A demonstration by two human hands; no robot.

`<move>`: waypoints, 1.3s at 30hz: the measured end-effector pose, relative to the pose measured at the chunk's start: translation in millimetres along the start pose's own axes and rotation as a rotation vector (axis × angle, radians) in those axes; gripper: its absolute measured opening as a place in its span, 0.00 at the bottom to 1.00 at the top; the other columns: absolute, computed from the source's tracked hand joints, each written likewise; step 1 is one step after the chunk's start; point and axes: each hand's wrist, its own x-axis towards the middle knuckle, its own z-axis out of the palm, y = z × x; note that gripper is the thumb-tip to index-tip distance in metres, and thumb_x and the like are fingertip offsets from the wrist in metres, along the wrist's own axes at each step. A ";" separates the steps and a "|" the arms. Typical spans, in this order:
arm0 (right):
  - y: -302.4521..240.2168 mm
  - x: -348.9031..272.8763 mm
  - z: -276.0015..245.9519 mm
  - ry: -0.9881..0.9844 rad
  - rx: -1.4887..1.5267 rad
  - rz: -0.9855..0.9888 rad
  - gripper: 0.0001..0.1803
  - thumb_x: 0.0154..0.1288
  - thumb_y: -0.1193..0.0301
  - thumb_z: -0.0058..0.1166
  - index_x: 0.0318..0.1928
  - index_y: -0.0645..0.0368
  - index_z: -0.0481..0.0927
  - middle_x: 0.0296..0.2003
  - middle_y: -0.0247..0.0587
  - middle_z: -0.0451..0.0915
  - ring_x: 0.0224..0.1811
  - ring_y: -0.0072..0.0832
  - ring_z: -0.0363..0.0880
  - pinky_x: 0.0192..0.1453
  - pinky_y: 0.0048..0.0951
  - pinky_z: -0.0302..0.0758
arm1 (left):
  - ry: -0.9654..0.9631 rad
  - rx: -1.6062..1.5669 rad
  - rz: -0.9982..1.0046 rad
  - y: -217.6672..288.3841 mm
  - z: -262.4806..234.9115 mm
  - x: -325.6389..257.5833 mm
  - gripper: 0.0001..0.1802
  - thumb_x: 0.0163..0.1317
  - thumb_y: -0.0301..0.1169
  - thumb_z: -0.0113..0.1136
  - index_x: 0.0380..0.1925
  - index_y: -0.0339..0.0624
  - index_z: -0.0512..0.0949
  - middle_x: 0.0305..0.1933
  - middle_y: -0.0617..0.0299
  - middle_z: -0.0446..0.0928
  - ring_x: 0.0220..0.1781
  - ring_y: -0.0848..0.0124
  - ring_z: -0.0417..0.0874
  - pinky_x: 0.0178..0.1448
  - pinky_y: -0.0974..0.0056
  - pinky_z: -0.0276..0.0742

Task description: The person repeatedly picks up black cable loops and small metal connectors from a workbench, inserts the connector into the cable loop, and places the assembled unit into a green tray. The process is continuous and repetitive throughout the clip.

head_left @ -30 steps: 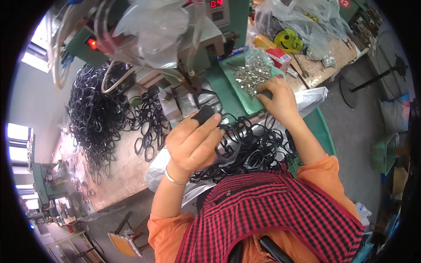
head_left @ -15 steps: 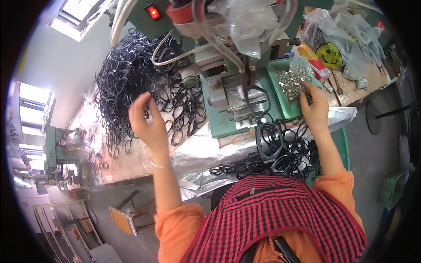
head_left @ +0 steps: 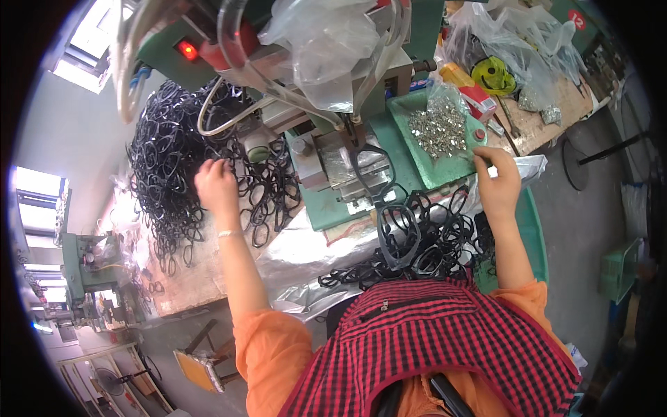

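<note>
My left hand is at the edge of a big heap of black eyeglass frames, fingers curled in; anything between them is hidden. My right hand is beside the near right corner of a green tray of small shiny metal parts. Its thumb and fingertips are drawn together, and what they pinch is too small to make out. Between the hands, an eyeglass frame hangs at the head of a green bench machine. Nearer me, a greyish frame tilts over more black frames.
A red button is by the tray. Plastic bags, a red and white box and tools lie at the back right. Clear hoses cross above the machine. Silver foil covers the table's front edge. A stool stands lower left.
My right hand has drawn back from the metal parts toward me, its fingers closing. My left hand has moved onto the frame heap and its fingers have curled. The view has shifted.
</note>
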 end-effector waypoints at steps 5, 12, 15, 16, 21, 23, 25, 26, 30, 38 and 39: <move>-31.3 6.3 -16.6 -0.145 0.281 0.032 0.07 0.61 0.78 0.64 0.41 0.61 0.87 0.39 0.41 0.86 0.44 0.34 0.84 0.53 0.32 0.77 | 0.124 -0.620 -0.332 50.9 -73.8 4.7 0.09 0.75 0.31 0.60 0.41 0.38 0.86 0.35 0.62 0.80 0.32 0.72 0.79 0.37 0.67 0.75; -125.4 65.4 52.7 -0.300 0.810 0.007 0.21 0.58 0.76 0.66 0.53 0.62 0.80 0.38 0.39 0.84 0.45 0.26 0.83 0.55 0.29 0.77 | -0.126 -1.440 -0.587 105.0 -67.3 -25.8 0.08 0.77 0.29 0.56 0.44 0.38 0.69 0.39 0.55 0.81 0.34 0.69 0.85 0.36 0.67 0.86; -126.2 51.3 66.5 -0.310 0.922 0.079 0.24 0.57 0.77 0.66 0.55 0.63 0.77 0.38 0.38 0.83 0.43 0.24 0.83 0.55 0.28 0.76 | -0.055 -1.565 -0.708 127.6 -67.3 -69.2 0.05 0.76 0.25 0.56 0.46 0.37 0.70 0.43 0.55 0.81 0.41 0.67 0.85 0.47 0.61 0.89; -125.1 51.8 64.9 -0.317 0.894 0.099 0.25 0.57 0.78 0.67 0.56 0.64 0.76 0.37 0.36 0.83 0.43 0.21 0.82 0.53 0.28 0.77 | -0.042 -1.551 -0.724 130.8 -68.3 -74.0 0.05 0.76 0.25 0.56 0.46 0.37 0.71 0.44 0.55 0.80 0.41 0.67 0.85 0.48 0.60 0.89; -130.5 47.4 63.7 -0.336 0.955 0.137 0.26 0.58 0.79 0.66 0.57 0.66 0.75 0.38 0.36 0.82 0.43 0.20 0.81 0.52 0.25 0.76 | 0.139 -1.475 -0.604 144.8 -107.1 -59.7 0.03 0.76 0.22 0.55 0.46 0.36 0.73 0.45 0.53 0.80 0.44 0.66 0.85 0.50 0.59 0.88; -134.0 48.4 60.4 -0.341 0.901 0.148 0.26 0.58 0.79 0.66 0.58 0.66 0.75 0.38 0.37 0.83 0.42 0.20 0.81 0.52 0.24 0.76 | 0.333 -1.570 -0.317 157.3 -136.9 -31.3 0.05 0.75 0.22 0.55 0.47 0.36 0.73 0.45 0.53 0.80 0.45 0.65 0.86 0.52 0.59 0.88; -139.4 48.9 59.1 -0.366 1.028 0.176 0.27 0.57 0.79 0.66 0.59 0.65 0.75 0.38 0.37 0.83 0.43 0.19 0.81 0.52 0.24 0.76 | 0.403 -1.685 -0.064 175.7 -168.7 -6.3 0.06 0.75 0.23 0.56 0.49 0.38 0.75 0.45 0.50 0.82 0.47 0.64 0.86 0.51 0.55 0.90; -143.0 49.6 58.5 -0.376 1.093 0.186 0.28 0.57 0.79 0.66 0.59 0.65 0.75 0.38 0.37 0.83 0.43 0.19 0.81 0.52 0.24 0.76 | 0.393 -1.628 0.050 176.1 -175.7 3.2 0.07 0.75 0.23 0.55 0.50 0.37 0.75 0.46 0.50 0.82 0.47 0.64 0.86 0.52 0.55 0.89; -153.5 44.8 62.9 -0.326 1.135 0.185 0.29 0.58 0.78 0.65 0.61 0.65 0.75 0.43 0.38 0.83 0.46 0.19 0.80 0.52 0.24 0.76 | 0.390 -1.570 -0.081 192.0 -172.7 32.6 0.06 0.75 0.21 0.54 0.49 0.33 0.74 0.43 0.51 0.82 0.45 0.63 0.86 0.51 0.56 0.89; -103.5 53.7 21.5 -0.279 0.631 -0.045 0.24 0.62 0.77 0.61 0.60 0.62 0.79 0.51 0.42 0.86 0.53 0.29 0.83 0.62 0.32 0.76 | 0.106 -1.015 0.729 209.6 -166.6 -17.4 0.10 0.58 0.18 0.68 0.40 0.39 0.81 0.45 0.49 0.89 0.34 0.62 0.83 0.39 0.62 0.80; -75.9 56.1 28.6 -0.176 0.579 0.036 0.23 0.63 0.77 0.61 0.59 0.61 0.80 0.51 0.42 0.86 0.53 0.30 0.84 0.62 0.32 0.76 | 0.140 -0.931 0.794 215.9 -166.3 -16.9 0.13 0.53 0.20 0.72 0.38 0.41 0.81 0.45 0.54 0.89 0.35 0.61 0.80 0.38 0.62 0.80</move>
